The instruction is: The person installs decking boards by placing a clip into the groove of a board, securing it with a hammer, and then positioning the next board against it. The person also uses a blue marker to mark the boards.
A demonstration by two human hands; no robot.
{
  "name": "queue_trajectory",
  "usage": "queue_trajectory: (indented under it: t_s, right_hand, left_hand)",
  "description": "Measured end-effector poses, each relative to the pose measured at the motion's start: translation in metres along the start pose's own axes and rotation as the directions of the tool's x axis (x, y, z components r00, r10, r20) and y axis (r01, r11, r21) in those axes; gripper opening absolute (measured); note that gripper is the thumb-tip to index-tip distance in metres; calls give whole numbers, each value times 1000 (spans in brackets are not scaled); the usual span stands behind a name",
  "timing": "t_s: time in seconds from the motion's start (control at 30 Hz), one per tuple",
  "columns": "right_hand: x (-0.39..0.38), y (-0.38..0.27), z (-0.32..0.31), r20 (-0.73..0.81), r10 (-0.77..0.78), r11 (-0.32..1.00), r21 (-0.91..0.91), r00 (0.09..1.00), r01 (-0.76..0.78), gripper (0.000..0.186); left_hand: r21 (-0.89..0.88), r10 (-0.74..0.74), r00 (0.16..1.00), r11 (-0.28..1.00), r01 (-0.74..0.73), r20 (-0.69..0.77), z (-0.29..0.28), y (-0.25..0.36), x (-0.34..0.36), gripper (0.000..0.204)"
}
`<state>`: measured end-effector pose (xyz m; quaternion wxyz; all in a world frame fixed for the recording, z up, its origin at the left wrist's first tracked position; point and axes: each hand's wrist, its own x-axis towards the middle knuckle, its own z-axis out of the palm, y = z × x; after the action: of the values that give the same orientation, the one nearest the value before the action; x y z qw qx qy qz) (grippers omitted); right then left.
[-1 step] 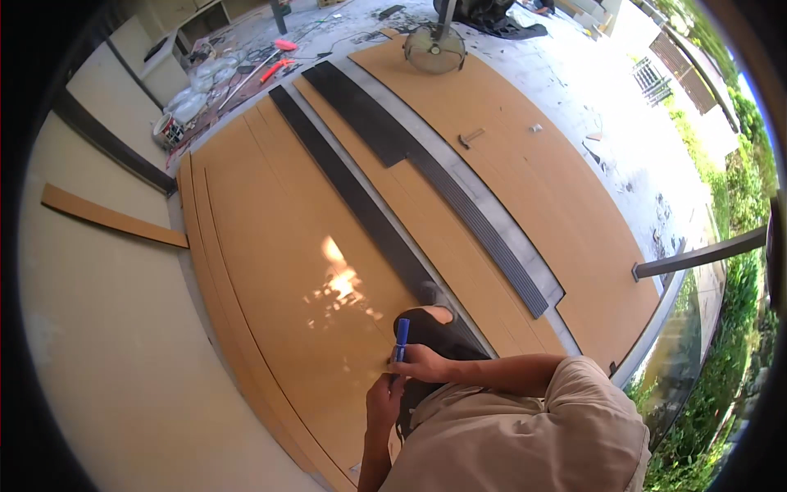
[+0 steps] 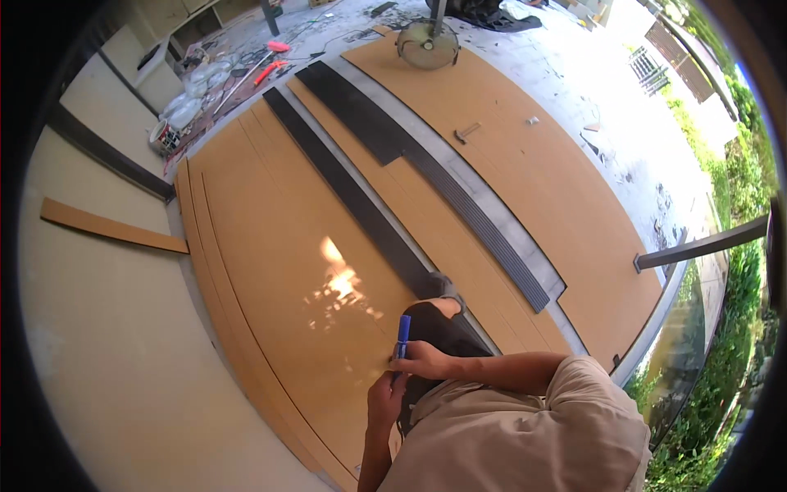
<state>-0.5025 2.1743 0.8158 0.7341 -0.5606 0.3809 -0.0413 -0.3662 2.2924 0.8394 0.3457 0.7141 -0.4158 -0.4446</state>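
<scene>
A capped blue marker (image 2: 402, 330) stands nearly upright in front of my body, its blue end uppermost. My right hand (image 2: 425, 362) pinches it around the middle. Just below, my left hand (image 2: 385, 398) is closed around the lower end, which the fingers mostly hide. Both hands touch each other at the marker. Beneath them lie tan floor boards (image 2: 279, 303), dappled with sunlight. Past my hands, one foot (image 2: 449, 297) in a dark grey shoe rests by a long black strip (image 2: 352, 193).
A hammer (image 2: 466, 134) lies on the far tan boards, beyond a ribbed dark plank (image 2: 479, 213). A round fan (image 2: 427, 45) stands farther back. A loose tan strip (image 2: 115, 225) leans at the left wall. A dark post (image 2: 701, 248) rises at the right, and a bucket (image 2: 165, 137) sits back left.
The view has shifted slightly, and more of my dark-shoed foot shows past the knee. Both hands keep their hold on the marker.
</scene>
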Motion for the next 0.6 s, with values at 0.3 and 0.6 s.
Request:
queue_trajectory:
  t_s: [0.3,0.6]
  right_hand:
    - [-8,-2,-275,-530,116,776,576,840,256,17]
    - [-68,51,-604,-871,9,969,130,491,212,18]
  left_hand:
    - [-281,-141,866,910,304,480,112,69,124,28]
    - [-330,-118,918,909,253,379,244,179,295,24]
